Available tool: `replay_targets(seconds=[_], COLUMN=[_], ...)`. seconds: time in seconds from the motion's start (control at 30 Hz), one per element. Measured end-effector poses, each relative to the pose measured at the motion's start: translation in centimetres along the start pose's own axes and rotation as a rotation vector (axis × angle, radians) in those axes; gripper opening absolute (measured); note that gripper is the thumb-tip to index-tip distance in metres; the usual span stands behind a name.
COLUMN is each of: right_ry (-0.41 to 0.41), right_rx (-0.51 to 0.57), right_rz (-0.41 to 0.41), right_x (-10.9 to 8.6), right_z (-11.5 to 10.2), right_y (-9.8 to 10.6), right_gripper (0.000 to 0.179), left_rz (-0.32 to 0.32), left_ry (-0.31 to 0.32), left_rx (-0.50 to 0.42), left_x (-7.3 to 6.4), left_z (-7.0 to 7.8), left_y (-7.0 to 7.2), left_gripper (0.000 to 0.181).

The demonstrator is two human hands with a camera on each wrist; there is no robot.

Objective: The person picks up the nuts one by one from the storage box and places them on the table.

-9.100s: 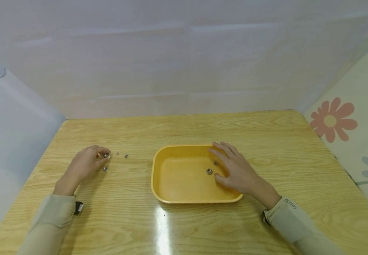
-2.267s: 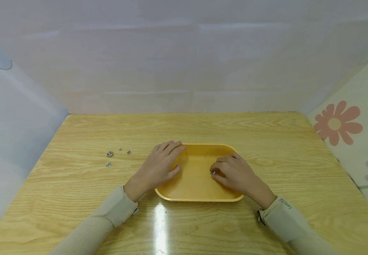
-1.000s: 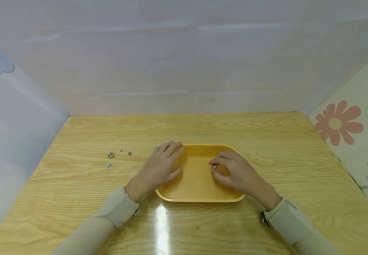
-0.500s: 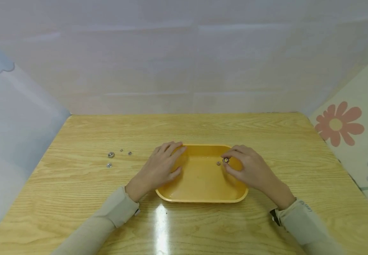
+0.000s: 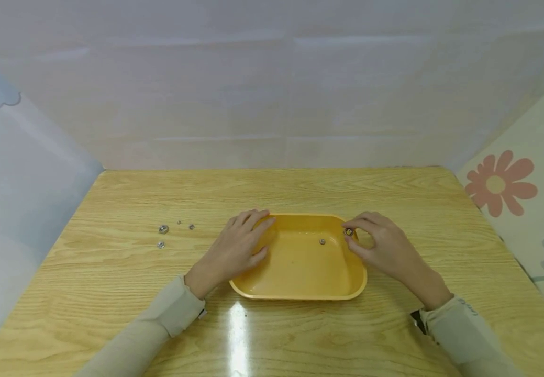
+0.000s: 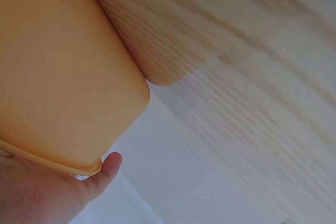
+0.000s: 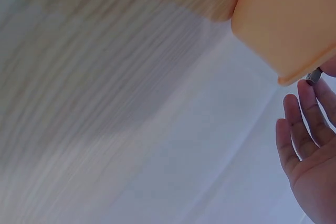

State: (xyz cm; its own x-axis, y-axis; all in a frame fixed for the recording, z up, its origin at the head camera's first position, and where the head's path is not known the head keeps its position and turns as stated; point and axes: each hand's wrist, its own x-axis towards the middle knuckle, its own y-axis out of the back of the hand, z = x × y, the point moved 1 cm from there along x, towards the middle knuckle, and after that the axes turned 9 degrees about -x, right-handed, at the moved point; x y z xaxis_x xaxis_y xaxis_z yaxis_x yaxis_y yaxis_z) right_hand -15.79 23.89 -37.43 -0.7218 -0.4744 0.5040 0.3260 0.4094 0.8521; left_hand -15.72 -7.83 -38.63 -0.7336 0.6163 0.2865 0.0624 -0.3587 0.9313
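My right hand (image 5: 387, 248) pinches a hex nut (image 5: 348, 232) between thumb and forefinger, just over the right rim of the yellow tray (image 5: 295, 275). In the right wrist view, the nut (image 7: 314, 76) shows between the fingertips beside the tray's edge, while the other fingers stretch out loosely. A smaller nut (image 5: 322, 241) lies on the tray floor towards the right. Across the tray's left side rests my left hand (image 5: 231, 246), its fingers reaching over the rim and holding nothing small. Its left wrist view shows the tray's outer wall (image 6: 68, 77) and part of the hand.
Several metal nuts lie on the wooden table (image 5: 125, 293) left of the tray, including a large one (image 5: 163, 229), a medium one (image 5: 161, 244) and a small one (image 5: 191, 226). A pale wall covering (image 5: 272, 104) stands behind the table.
My right hand has lifted the larger nut from the tray floor and carried it right to the rim, uncovering the smaller nut. Earlier, my left hand moved from the loose nuts to the tray.
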Motion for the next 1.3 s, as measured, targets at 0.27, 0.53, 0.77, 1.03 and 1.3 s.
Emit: replay_targets(seconds=[0.27,0.53,0.77,1.03,1.3], right_ry=[-0.027,-0.057,-0.102,-0.154,-0.213], right_rx=[-0.011,-0.033,-0.023,-0.020,-0.017], right_rz=[0.009,-0.012,-0.056,-0.117,-0.214], right_x=[-0.8,-1.6,-2.0,-2.7,-3.2], right_z=[1.4,3.0,3.9,5.2,5.9], right_y=[0.5,0.6,0.6,0.7,0.9], right_gripper=[0.023,0.023,0.022,0.021,0.020], left_rz=[-0.004,-0.007,-0.018,-0.026,-0.005], left_ry=[0.011,0.019,0.032,0.040,0.022], left_rx=[-0.011,-0.011,-0.017,-0.025,-0.027], left_x=[-0.1,-0.1,-0.1,0.0,0.1], left_z=[0.0,0.0,0.0,0.0,0.0], left_y=[0.0,0.1,0.1,0.1,-0.1], left_gripper=[0.056,0.055,0.054,0.054,0.053])
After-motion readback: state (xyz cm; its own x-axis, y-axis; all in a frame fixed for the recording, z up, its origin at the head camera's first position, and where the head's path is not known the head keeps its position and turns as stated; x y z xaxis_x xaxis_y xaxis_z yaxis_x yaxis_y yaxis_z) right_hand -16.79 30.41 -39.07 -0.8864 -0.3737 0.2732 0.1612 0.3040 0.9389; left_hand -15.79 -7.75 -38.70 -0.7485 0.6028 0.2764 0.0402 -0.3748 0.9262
